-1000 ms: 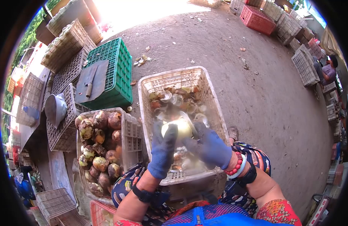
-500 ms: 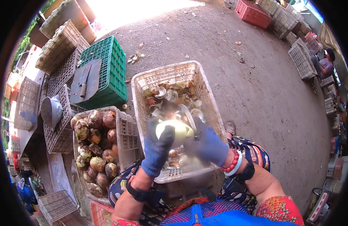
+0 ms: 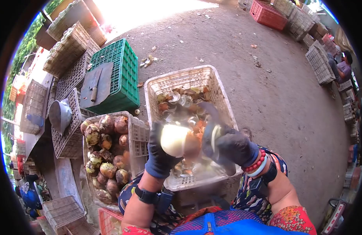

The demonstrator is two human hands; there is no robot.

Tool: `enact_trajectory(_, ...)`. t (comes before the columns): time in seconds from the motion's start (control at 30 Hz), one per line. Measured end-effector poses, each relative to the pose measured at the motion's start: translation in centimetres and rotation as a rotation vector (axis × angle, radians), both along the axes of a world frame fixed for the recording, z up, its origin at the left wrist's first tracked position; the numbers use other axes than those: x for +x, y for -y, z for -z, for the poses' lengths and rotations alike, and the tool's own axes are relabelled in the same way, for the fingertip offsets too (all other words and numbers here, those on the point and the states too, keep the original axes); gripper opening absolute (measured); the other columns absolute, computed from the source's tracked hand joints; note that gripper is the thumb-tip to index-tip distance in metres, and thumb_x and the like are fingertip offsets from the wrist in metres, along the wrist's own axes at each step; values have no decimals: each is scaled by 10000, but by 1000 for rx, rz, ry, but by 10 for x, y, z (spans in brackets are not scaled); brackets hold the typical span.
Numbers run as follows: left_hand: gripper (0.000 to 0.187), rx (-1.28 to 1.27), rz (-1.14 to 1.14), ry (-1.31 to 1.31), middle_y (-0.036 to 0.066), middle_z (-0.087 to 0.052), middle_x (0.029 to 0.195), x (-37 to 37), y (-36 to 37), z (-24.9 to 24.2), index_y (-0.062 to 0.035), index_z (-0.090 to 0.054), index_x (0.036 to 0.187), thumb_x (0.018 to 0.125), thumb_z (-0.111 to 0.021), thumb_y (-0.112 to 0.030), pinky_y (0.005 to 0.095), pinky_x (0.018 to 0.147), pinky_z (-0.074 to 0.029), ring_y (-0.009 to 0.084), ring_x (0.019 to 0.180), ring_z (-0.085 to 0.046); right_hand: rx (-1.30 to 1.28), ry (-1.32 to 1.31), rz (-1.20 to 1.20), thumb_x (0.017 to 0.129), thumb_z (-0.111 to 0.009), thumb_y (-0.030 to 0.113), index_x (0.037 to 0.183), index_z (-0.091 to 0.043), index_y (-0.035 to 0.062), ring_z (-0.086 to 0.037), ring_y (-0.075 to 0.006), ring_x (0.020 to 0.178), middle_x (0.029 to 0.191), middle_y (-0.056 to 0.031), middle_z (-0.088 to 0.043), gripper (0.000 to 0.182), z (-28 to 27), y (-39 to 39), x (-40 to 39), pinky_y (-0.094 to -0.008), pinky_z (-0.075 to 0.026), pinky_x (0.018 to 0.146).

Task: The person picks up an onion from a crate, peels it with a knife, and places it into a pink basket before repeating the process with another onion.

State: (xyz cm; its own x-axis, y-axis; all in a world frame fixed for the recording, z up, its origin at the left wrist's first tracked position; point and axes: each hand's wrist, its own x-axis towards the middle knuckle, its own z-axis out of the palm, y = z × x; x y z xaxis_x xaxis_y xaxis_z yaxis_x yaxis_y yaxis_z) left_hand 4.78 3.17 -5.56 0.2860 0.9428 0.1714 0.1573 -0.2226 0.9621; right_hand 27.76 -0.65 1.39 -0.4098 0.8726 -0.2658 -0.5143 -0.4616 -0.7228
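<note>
In the head view, the left hand (image 3: 159,152), in a dark blue glove, comes up from the bottom middle of the frame. Its fingers are curled tight around a round, pale peeled fruit (image 3: 174,140), which sits just left of the middle of the picture. The wrist below it wears a black watch band (image 3: 146,194).

The right hand (image 3: 228,147), also in a dark blue glove, is just right of the fruit. It is closed around a knife (image 3: 210,117) whose blade is a grey blur, so I cannot tell its shape. A thin pale strip of peel (image 3: 213,137) lies across this glove. The right wrist has a red bead bracelet (image 3: 254,162) and a black band.

Both hands are held over a white plastic crate of peelings (image 3: 206,76) in the middle of the frame. To the left of it, touching its side, is a second white crate full of brown unpeeled fruits (image 3: 140,135). In the upper left stands a green plastic crate (image 3: 118,64) with a flat grey cleaver (image 3: 96,84) lying on top. Another person (image 3: 343,66) sits far off at the upper right.

I can read no words or labels anywhere.
</note>
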Motion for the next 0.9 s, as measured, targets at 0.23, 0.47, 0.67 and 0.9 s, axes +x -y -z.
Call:
enact_trajectory(0.23, 497, -415, -44, 352, 111, -648, 1158, 5, -2, 3, -44, -538, 1252, 827, -751, -190, 385, 937, -530, 212, 1043, -651, 352, 780, 178, 894, -707, 357, 1297, -559, -1, -659, -262, 985, 1055, -165, -669, 559, 34, -2, -11, -371, -513, 911)
enact_trajectory(0.47, 448, -593, 69, 724, 119, -646, 1162, 8, 13, 3, -33, -582, 1227, 1015, -495, -418, 404, 983, -498, 237, 1092, -627, 247, 640, -31, 826, -684, 234, 1269, -544, -14, -630, -336, 1034, 1142, -244, -623, 527, 19, 4, -28, -410, -492, 903)
enact_trajectory(0.67, 385, -341, 73, 362, 132, -633, 1186, 2, 16, 19, -24, -555, 1261, 1031, -484, -324, 403, 985, -514, 228, 1101, -625, 410, 729, 40, 797, -679, 213, 1256, -536, -27, -637, -348, 990, 1080, -241, -633, 537, 32, 5, -32, -406, -499, 881)
enact_trajectory(0.9, 478, -93, 109, 285, 136, -633, 1193, 8, 21, 23, -83, -490, 1340, 907, -691, -109, 400, 1003, -506, 234, 1110, -629, 519, 796, 169, 775, -674, 146, 1143, -554, -33, -631, -388, 910, 976, -249, -614, 427, 37, 8, -36, -429, -499, 804)
